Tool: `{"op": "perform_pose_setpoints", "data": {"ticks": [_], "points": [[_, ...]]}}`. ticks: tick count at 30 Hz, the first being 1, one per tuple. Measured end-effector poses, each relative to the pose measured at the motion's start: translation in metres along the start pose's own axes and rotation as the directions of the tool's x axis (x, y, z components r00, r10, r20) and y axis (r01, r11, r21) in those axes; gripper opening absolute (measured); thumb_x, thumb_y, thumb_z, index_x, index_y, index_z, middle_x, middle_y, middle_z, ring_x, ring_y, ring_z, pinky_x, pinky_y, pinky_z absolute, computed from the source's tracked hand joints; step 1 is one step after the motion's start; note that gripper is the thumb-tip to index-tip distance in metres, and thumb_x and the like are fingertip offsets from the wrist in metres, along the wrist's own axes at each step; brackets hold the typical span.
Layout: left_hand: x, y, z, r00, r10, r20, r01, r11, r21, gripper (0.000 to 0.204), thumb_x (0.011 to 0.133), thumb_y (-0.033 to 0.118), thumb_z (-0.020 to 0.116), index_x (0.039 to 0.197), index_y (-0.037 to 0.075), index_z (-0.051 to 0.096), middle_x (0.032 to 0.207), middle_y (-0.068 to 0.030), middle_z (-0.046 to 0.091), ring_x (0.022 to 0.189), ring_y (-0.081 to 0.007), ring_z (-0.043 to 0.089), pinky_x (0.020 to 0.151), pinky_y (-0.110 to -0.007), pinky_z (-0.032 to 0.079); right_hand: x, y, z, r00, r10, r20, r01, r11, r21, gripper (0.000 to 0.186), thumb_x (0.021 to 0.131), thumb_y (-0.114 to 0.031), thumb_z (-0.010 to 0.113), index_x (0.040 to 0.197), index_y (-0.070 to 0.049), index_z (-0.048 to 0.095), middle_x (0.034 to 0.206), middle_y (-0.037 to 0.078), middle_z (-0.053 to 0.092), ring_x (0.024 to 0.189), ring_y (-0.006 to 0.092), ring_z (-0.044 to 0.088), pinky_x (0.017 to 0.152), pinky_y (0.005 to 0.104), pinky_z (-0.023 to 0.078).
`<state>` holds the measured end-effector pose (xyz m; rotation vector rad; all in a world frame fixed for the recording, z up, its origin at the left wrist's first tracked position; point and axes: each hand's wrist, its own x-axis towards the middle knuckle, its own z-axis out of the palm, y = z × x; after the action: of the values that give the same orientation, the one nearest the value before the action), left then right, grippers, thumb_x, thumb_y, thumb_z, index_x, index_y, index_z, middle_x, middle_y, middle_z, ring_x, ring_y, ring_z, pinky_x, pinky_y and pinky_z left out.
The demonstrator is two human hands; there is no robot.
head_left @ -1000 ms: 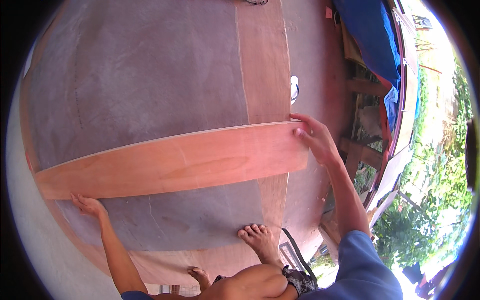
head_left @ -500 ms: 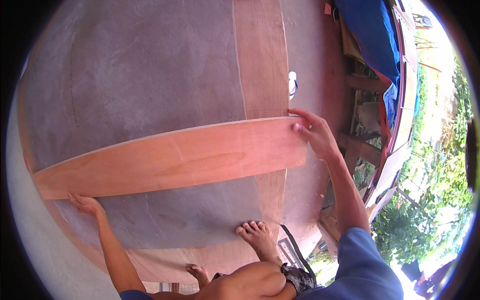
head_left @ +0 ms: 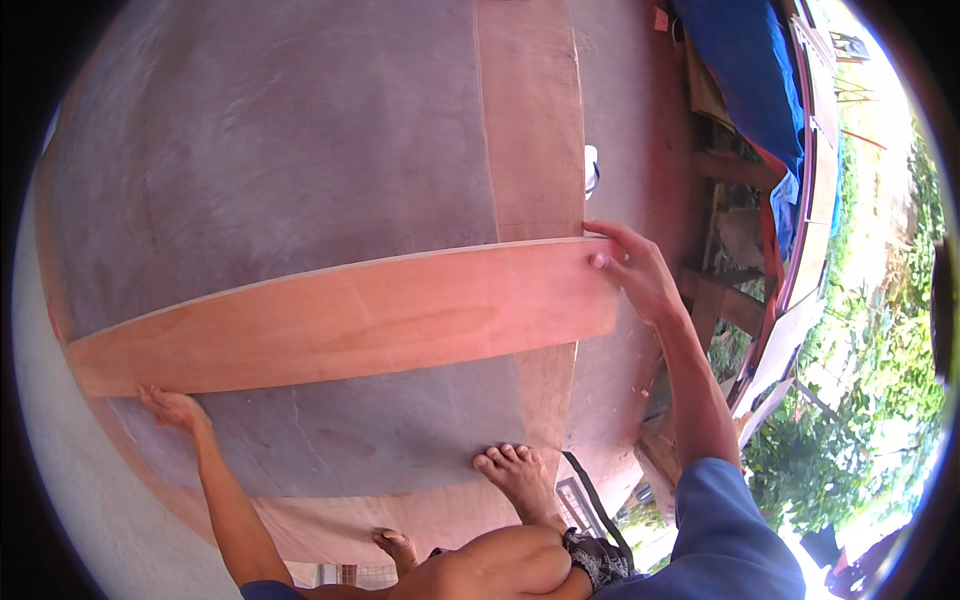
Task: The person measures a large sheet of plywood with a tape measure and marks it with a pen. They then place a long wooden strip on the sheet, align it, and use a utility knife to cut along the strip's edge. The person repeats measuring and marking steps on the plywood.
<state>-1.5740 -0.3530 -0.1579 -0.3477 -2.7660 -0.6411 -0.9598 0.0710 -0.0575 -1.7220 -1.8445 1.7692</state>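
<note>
Right hand pinches plank at its upper right corner; left hand touches lower edge near left end, can't tell if gripping. Plank spans frame left to centre-right, over grey panel and wooden strip.

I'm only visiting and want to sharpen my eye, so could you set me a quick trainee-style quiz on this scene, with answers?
1. True or false: the right hand is at the right end of the long wooden board.
2. What colour is the large draped sheet at the upper right? A) green B) blue C) yellow
3. Short answer: at which long edge of the board is the left hand, the one nearer the bare feet or the one farther away?

Key: 1. True. 2. B. 3. The edge nearer the feet, toward the board's left end.
</note>
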Motion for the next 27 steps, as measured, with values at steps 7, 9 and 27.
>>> {"op": "perform_pose_setpoints", "data": {"ticks": [7,9,27], "points": [[0.001,-0.009,0.002,1.0,0.012,-0.021,-0.011,0.998,0.059,0.049,0.109,0.03,0.039,0.149,0.006,0.055,0.151,-0.0151,0.057,0.138,-0.0329,0.052,0.122,-0.046,0.025,-0.002,0.001,0.002,0.999,0.032,0.0,-0.032,0.997,0.076,0.048,0.097,-0.026,0.078,0.14,-0.008,0.066,0.109,0.002,0.073,0.101,0.0092,0.064,0.095,0.0302,0.053],[0.003,-0.01,0.004,1.0,0.002,-0.003,-0.002,0.995,-0.097,0.049,0.109,0.03,0.039,0.149,0.006,0.054,0.151,-0.0153,0.057,0.137,-0.0327,0.053,0.122,-0.047,0.026,-0.002,0.003,0.002,1.0,0.026,0.005,-0.027,0.995,0.098,0.048,0.098,-0.028,0.077,0.14,-0.008,0.066,0.108,0.002,0.073,0.101,0.0092,0.065,0.095,0.0301,0.053],[-0.001,0.0,-0.001,1.0,-0.017,-0.001,0.017,0.998,0.058,0.049,0.109,0.028,0.037,0.151,0.008,0.052,0.153,-0.0156,0.055,0.136,-0.0347,0.053,0.121,-0.045,0.031,0.0,0.004,0.0,1.0,-0.003,0.018,0.002,0.996,0.091,0.05,0.095,-0.029,0.08,0.138,-0.007,0.067,0.107,0.002,0.073,0.099,0.0096,0.065,0.093,0.0305,0.054]]}}
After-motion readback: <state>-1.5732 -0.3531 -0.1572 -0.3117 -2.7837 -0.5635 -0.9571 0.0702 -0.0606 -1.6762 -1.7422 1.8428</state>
